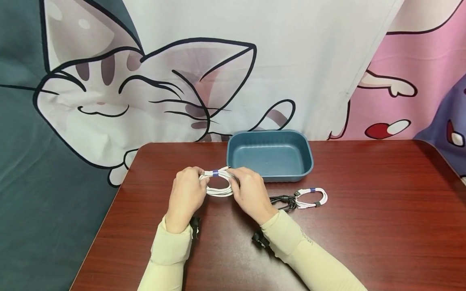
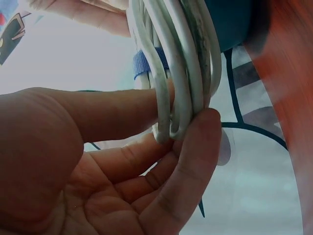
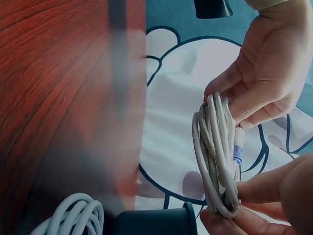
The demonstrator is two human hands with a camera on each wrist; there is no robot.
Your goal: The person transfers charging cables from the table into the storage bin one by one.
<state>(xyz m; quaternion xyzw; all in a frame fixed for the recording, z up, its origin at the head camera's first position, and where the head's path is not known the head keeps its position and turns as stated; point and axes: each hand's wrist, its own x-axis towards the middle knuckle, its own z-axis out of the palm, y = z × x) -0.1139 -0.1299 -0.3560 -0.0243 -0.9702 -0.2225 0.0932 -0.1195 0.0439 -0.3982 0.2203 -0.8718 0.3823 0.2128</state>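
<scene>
Between both hands, above the table, is a white cable (image 1: 219, 191) coiled into a loop, with a blue strap (image 1: 215, 173) around its far side. My left hand (image 1: 187, 198) pinches the coil's left end between thumb and fingers, as the left wrist view shows close up. On the opposite end, my right hand (image 1: 251, 195) grips the coil the same way; its fingertips (image 3: 222, 223) show under the strands in the right wrist view. Just beyond the right hand stands a blue-green plastic bin (image 1: 271, 176), its visible floor bare.
Right of my right hand lie a bundled black cable (image 1: 285, 201) and a smaller white cable (image 1: 322, 198) looped with a blue strap, side by side on the brown table (image 1: 382, 226). A cat-print curtain (image 1: 309, 60) hangs behind the table's far edge.
</scene>
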